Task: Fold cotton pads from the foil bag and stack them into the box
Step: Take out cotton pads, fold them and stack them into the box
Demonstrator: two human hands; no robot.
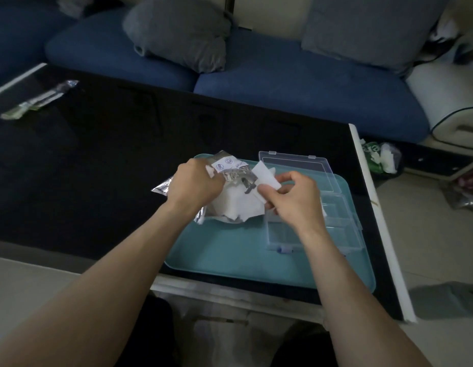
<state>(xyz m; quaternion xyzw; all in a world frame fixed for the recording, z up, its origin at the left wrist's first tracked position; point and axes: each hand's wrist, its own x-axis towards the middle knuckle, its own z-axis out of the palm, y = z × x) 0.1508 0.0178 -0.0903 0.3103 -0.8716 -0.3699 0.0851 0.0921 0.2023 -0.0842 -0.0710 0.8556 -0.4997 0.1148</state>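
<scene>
A silver foil bag point(231, 166) lies on the teal tray point(238, 255), with white cotton pads point(238, 205) spilling from its open side. My left hand point(194, 184) grips the bag's upper part. My right hand point(291, 197) pinches one white cotton pad point(266, 176) between thumb and fingers, held just above the bag's mouth. The clear plastic box point(338, 223) stands open on the tray's right side, its lid point(296, 165) tilted back. My right hand hides part of the box's inside.
The tray sits near the front right corner of a black glass table point(111, 160). A long clear wrapper point(39, 99) lies at the table's far left. A blue sofa point(283, 75) with grey cushions runs behind. Litter lies on the floor at right.
</scene>
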